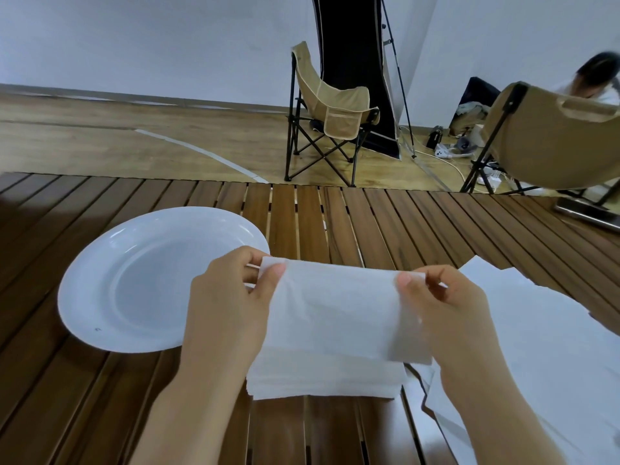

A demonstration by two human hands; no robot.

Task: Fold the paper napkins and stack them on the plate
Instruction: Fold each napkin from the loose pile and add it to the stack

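**Two hands hold a napkin up beside an empty-looking white plate**

The landmark is the white plate (141,280), sitting on a slatted wooden table (335,223) seen from a head-worn camera.

Just right of the plate, the left hand (228,303) overlaps the plate's right rim. Its thumb and fingers are pinched together on the upper left corner of a paper napkin (335,310). The napkin is lifted off the table and hangs as a soft white sheet — its top edge runs level between the hands.

Further right of the plate, the right hand (446,313) pinches the napkin's upper right corner the same way, thumb in front, fingers curled behind.

Below the held napkin, and near the plate's lower right edge, a stack of napkins (325,377) lies flat on the table. Well right of the plate, loose white sheets (543,330) spread across the table to the frame's edge.

Beyond the table, far behind the plate, two tan folding chairs (332,112) stand on a wooden floor — and a person sits at the far right.
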